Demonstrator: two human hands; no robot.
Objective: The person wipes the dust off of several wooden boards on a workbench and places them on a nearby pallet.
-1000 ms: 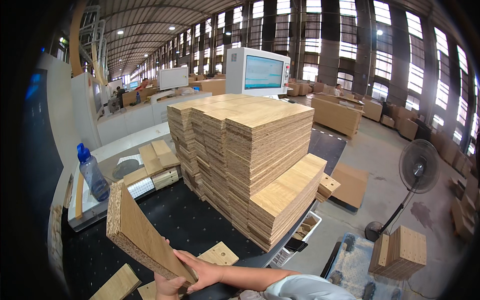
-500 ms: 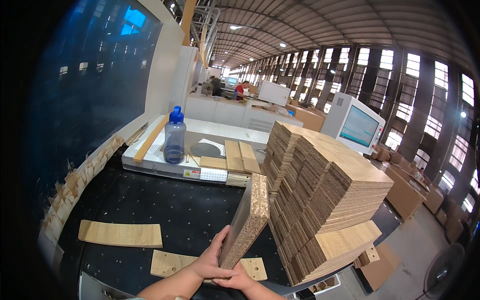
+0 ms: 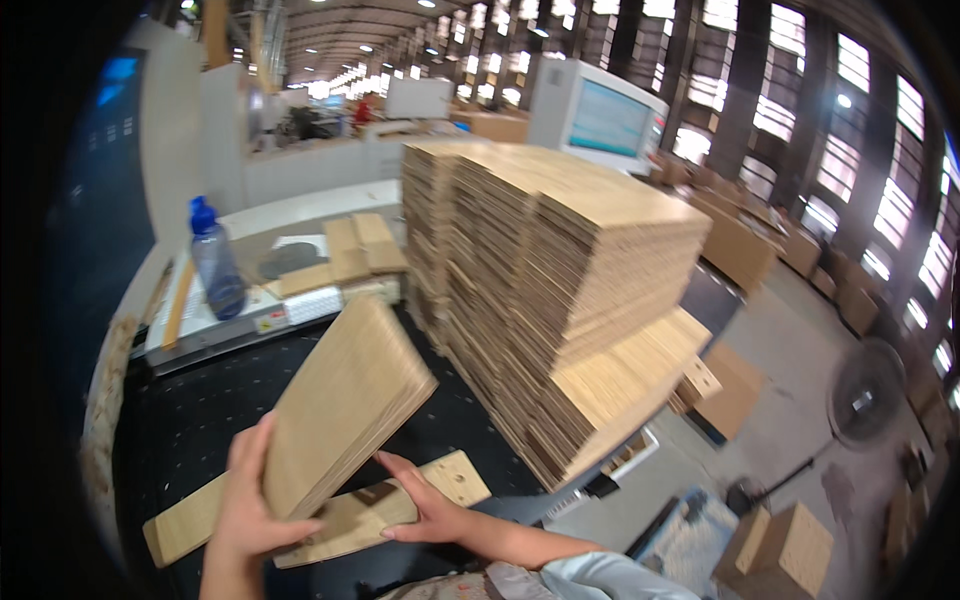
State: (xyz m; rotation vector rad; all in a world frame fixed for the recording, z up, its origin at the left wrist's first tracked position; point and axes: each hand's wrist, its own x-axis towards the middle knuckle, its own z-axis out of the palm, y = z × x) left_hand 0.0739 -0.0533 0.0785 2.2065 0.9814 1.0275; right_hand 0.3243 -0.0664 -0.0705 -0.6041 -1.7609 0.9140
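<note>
My left hand is closed round the lower left side of a thick block of wood-grain boards, held tilted above the black table. Motion blurs the edge of the block, so I cannot tell how many boards make it up. To the right of the block's lower end, my right hand has its thumb and fingers apart and holds nothing. Just beneath the hands lies a board with drilled holes, partly covered by them. Another wood-grain board lies at the left, its right end hidden by my left hand.
Tall stacks of cut boards rise on the right of the black perforated table. Behind it, a white ledge carries a blue-capped bottle and small boards. A monitor stands beyond; a fan is at the right.
My view has swung to the right. The block of boards has turned from upright to tilted, its broad face now showing. My right hand has come off it and opened; my left hand keeps hold.
</note>
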